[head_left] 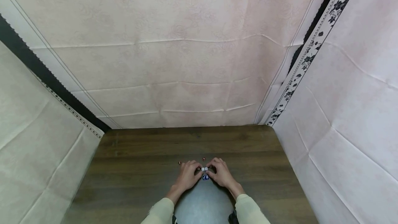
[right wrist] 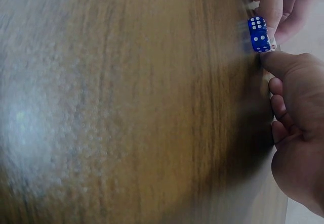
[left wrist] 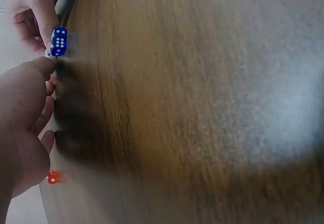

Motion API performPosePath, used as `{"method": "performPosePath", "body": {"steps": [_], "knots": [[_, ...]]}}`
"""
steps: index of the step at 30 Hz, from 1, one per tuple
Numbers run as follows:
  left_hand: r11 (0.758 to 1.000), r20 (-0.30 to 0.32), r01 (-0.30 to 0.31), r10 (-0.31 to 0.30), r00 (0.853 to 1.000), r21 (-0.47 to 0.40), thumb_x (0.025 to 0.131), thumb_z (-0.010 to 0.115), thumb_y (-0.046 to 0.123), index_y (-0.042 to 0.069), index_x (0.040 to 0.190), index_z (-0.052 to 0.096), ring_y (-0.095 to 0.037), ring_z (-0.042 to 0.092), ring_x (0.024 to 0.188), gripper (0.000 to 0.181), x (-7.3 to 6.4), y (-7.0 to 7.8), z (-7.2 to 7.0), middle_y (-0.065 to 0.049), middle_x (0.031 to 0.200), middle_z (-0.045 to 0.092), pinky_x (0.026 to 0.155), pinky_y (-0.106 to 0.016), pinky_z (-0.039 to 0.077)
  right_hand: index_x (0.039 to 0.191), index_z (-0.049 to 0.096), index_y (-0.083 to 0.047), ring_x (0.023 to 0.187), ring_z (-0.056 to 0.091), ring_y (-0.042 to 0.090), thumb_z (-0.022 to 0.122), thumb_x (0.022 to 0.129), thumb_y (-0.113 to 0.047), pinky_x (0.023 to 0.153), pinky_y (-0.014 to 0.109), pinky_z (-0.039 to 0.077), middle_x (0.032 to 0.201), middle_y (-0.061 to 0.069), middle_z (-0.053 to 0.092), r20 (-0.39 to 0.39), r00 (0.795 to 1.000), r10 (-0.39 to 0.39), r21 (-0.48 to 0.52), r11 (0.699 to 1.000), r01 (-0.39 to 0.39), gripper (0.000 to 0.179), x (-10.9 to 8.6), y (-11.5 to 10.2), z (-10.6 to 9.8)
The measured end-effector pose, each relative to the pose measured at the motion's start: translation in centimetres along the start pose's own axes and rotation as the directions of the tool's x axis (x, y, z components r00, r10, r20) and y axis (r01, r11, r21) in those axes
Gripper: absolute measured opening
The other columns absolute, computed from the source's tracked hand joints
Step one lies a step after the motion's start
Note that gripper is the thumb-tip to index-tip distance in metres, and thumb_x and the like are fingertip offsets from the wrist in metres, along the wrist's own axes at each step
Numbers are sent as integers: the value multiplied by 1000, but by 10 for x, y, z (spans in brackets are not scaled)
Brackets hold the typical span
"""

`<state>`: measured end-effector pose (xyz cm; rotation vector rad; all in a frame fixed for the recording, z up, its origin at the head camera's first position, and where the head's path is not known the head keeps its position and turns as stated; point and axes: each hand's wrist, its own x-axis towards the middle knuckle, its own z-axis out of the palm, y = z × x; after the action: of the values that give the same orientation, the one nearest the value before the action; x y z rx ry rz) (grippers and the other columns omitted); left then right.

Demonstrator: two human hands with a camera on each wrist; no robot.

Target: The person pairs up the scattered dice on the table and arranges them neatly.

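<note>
white dice [head_left: 203, 169]: two lay side by side, between the tips of the left and right hands; they looked light and hard, with smooth faces likely to slip under a slanting push.
left hand [head_left: 187, 175]: its thumb and forefinger were bent into a ring and pinched at the pair's left end; exactly which faces the tips met, i could not tell.
right hand [head_left: 221, 174]: it mirrored that pinch at the right end, other fingers curled in toward the palm.
hold on the white dice: best taken, i judged, low on the flat outer sides, with even, gentle pressure from both hands; uneven squeezing could have popped one loose.
blue dice [head_left: 205, 177]: two stood side by side just on the wrist side of the white ones, near both thumb tips; glossy, probably just as stiff and easily nudged.
red dice: one [head_left: 179, 163] sat outside the left hand's knuckles, the other [head_left: 204, 158] beyond the fingertips; small enough to need a fingertip pinch.
tabletop [head_left: 133, 168]: smooth wood under both hands, probably letting dice slide.
</note>
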<state>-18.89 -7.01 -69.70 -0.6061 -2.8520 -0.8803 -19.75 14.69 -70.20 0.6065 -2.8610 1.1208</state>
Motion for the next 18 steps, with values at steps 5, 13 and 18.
{"method": "performPosePath", "body": {"steps": [5,13,18], "knots": [[1000,-1,11,-11,1000,1,101,88,22,18,107,84,-13,65,87,9,1,-1,1,4,98,76,83,-37,39,115,84,-14,107,64,19,87,101,-16,100,47,50,112,-2,74,-7,1000,-5,3,1000,5,15,0,-2,-1],[1000,-12,5,-5,1000,-8,101,87,22,17,107,84,-13,64,86,9,1,-2,5,3,96,75,84,-37,38,114,84,-14,108,65,20,87,101,-16,101,49,50,113,-2,74,-18,1000,-12,2,1000,12,14,-1,-1,0],[1000,-21,2,-2,1000,-7,100,88,22,18,106,84,-12,63,85,8,2,-4,7,4,96,74,83,-36,37,114,84,-15,108,65,20,87,101,-16,102,49,50,113,-2,74,-13,1000,1,8,1000,-1,14,0,-1,0]]}}
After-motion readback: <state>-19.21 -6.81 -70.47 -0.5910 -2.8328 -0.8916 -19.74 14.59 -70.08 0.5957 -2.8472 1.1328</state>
